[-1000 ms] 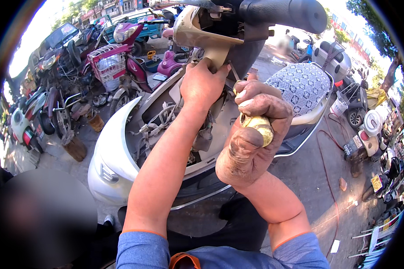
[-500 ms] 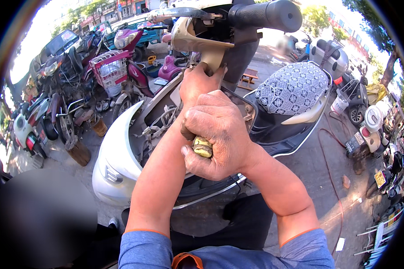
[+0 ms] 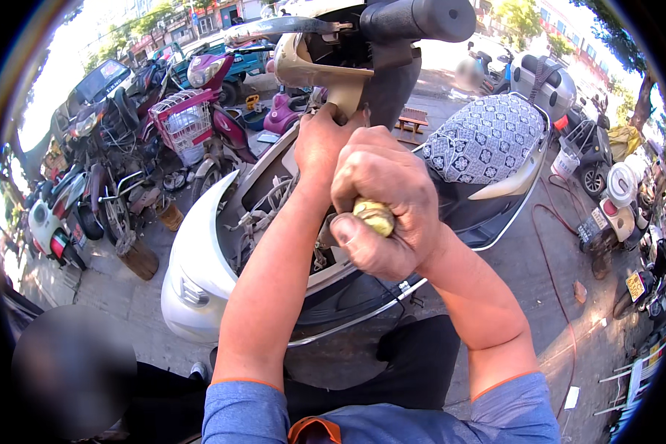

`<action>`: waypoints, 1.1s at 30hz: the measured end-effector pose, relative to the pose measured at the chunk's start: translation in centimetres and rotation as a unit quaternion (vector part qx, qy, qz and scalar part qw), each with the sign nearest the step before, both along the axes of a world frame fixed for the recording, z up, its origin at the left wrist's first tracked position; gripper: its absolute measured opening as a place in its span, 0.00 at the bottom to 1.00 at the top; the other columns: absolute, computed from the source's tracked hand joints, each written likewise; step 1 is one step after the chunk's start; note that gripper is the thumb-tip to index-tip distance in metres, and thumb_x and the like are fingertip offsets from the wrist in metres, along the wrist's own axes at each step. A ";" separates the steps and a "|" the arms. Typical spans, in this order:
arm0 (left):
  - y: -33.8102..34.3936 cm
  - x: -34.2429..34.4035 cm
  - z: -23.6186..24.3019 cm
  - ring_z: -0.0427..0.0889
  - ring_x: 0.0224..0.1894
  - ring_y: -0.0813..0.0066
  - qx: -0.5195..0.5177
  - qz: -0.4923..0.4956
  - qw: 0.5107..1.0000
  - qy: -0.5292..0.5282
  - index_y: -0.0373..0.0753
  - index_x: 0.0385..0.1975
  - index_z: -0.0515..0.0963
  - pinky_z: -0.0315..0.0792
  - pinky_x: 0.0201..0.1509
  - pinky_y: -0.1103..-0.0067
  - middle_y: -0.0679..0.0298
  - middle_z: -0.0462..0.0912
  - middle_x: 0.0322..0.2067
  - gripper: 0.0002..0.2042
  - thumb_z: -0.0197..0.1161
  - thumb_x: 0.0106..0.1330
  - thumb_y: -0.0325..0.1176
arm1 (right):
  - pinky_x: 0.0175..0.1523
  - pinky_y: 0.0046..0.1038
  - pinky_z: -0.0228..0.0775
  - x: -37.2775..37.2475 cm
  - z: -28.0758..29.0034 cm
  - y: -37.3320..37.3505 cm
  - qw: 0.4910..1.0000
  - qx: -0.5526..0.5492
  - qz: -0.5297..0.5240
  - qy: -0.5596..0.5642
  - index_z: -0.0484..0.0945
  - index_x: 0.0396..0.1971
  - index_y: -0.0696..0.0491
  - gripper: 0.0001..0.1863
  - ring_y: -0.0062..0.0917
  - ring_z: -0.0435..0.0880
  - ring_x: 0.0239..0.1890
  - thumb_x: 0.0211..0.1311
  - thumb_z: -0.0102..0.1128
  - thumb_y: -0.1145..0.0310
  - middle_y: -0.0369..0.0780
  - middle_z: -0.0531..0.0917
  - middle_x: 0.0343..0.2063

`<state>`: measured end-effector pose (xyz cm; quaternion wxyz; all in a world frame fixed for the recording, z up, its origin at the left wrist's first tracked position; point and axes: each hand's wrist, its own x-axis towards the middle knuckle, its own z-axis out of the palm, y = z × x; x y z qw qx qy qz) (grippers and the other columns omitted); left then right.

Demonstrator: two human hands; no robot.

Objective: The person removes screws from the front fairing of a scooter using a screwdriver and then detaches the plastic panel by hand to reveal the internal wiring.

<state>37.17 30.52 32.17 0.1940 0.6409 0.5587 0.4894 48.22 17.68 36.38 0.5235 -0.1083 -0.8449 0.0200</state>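
Note:
In front of me stands a silver-white scooter with its front panels partly off and loose wiring showing. Its beige steering-column cover is gripped near the bottom by my left hand, the fingers bent round it. My right hand is a fist, closer to me and just right of the left wrist. Out of that fist pokes the rounded end of a worn yellow tool handle; whatever it carries at the far end is hidden. Above both hands is the black handlebar grip.
The scooter's seat, under a patterned cover, is at the right. A person is close at my lower left. Parked scooters and a wooden stump line the left. A red hose lies on the ground at right.
My right fist, with the yellow tool handle in it, has shifted right and slightly up, away from the left forearm. The left hand keeps its grip. The view has turned slightly.

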 end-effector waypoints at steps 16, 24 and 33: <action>-0.2 -0.1 -0.5 0.85 0.51 0.53 0.340 0.025 0.937 0.081 0.51 0.52 0.84 0.75 0.55 0.58 0.61 0.84 0.48 0.17 0.74 0.63 0.42 | 0.50 0.35 0.81 1.8 1.7 -4.4 0.926 0.231 -0.277 -0.110 0.86 0.54 0.38 0.21 0.36 0.85 0.45 0.59 0.69 0.65 0.40 0.82 0.49; -2.6 -0.5 1.2 0.87 0.51 0.61 0.464 -0.107 0.870 0.128 0.48 0.52 0.87 0.80 0.57 0.65 0.65 0.89 0.48 0.19 0.72 0.58 0.32 | 0.50 0.39 0.75 2.8 0.2 -2.9 0.948 0.196 -0.244 -0.053 0.84 0.59 0.45 0.27 0.35 0.81 0.44 0.56 0.71 0.71 0.39 0.78 0.43; 0.2 -1.0 0.8 0.89 0.38 0.58 0.405 -0.196 0.887 0.102 0.45 0.41 0.86 0.84 0.42 0.66 0.64 0.88 0.37 0.13 0.73 0.54 0.37 | 0.55 0.42 0.76 3.1 -1.3 1.8 0.957 0.104 -0.269 0.004 0.81 0.50 0.52 0.25 0.42 0.80 0.48 0.48 0.70 0.80 0.41 0.80 0.44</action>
